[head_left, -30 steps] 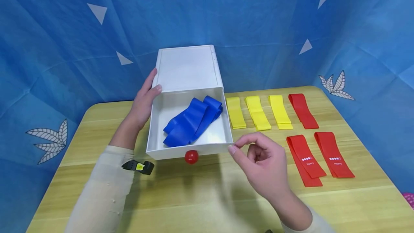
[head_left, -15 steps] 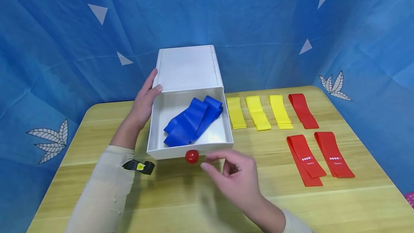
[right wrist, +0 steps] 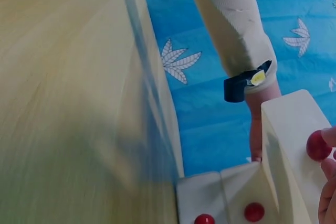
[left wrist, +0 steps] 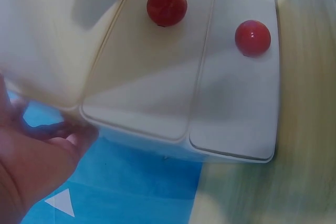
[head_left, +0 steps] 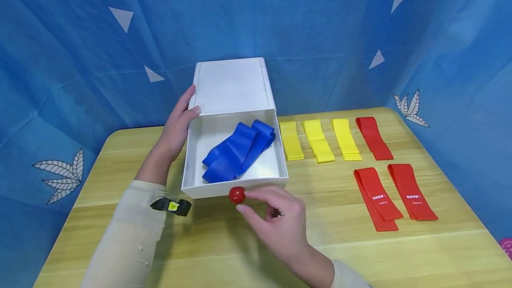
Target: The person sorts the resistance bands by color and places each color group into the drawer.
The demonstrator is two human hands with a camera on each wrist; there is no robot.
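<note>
A white small drawer cabinet (head_left: 234,86) stands on the table with its top drawer (head_left: 194,159) pulled out toward me. Inside the drawer lies a loose pile of blue resistance bands (head_left: 234,152). My left hand (head_left: 174,130) rests against the cabinet's left side, fingers along the wall and thumb at the front edge. At the drawer's front, my right hand (head_left: 282,219) pinches the round red knob (head_left: 236,195) with index finger and thumb; its other fingers are curled in. The left wrist view shows two lower drawer fronts (left wrist: 142,82), each with a red knob (left wrist: 167,6).
Three folded yellow bands (head_left: 318,141) lie in a row right of the cabinet. Three folded red bands (head_left: 378,199) lie farther right, some printed "Heavy". A blue patterned curtain (head_left: 320,34) hangs behind the wooden table (head_left: 400,257).
My right hand has moved left along the drawer's front, from its right corner to the red knob. My left hand and the drawer have stayed in place.
</note>
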